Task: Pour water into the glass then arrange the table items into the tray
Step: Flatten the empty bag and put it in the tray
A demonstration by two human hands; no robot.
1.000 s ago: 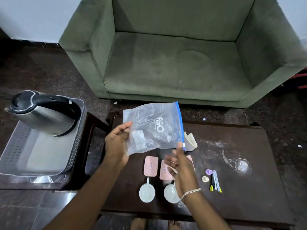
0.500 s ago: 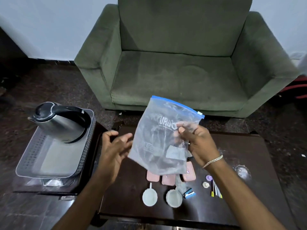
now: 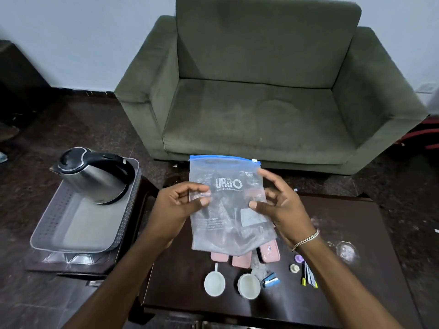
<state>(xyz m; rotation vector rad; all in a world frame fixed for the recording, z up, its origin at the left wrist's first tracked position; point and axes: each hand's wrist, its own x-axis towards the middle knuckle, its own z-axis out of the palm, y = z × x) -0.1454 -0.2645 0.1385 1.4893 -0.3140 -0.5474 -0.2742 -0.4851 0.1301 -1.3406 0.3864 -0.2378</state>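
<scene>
The left hand [image 3: 180,205] pinched the clear zip bag [image 3: 228,205] by its left edge between thumb and fingers; the right hand [image 3: 280,205] gripped the right edge, its upper fingers spread. The bag hung upright above the dark desk [image 3: 356,233]. At eight o'clock from the bag stood the kettle [image 3: 95,176] in the grey tray [image 3: 78,229]. At six o'clock lay pink cases [image 3: 241,260] and two white scoops [image 3: 215,283].

Both forearms are being extended forward and raised at chest level. The left hand [image 3: 180,205] is being pinched shut on the plastic bag [image 3: 228,205], thumb pressed to its front. The right hand [image 3: 280,207] is being held at the opposite edge (fingers spread, thumb touching the film).
</scene>
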